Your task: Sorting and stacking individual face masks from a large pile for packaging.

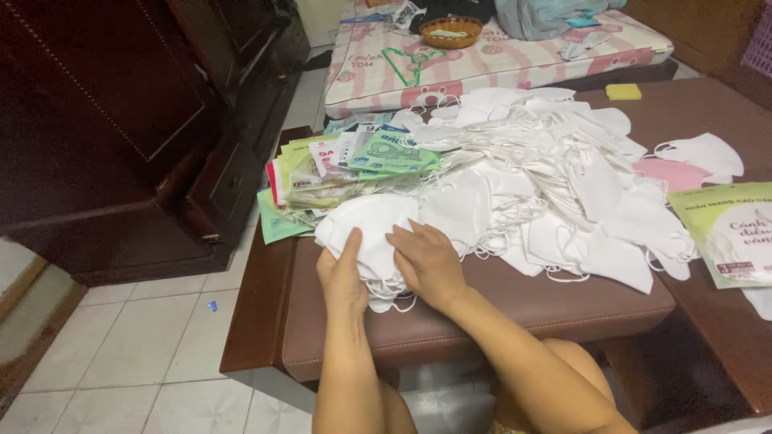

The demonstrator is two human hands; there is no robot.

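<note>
Hands meet over small stack of white masks [371, 233] at near left edge of brown cushioned bench [515, 309]. Left hand [342, 277] stands edge-up against stack's left side, fingers together, thumb on top. Right hand [429, 261] lies palm-down on stack's right side, fingers slightly spread. Big loose mask pile [563, 169] sits further right, flat green packets [338, 173] far left.

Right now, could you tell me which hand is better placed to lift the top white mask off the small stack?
Probably the right hand: it lies flat on top of the stack of white masks. The left hand grips the stack's left edge, steadying it, so it looks less free.
</note>
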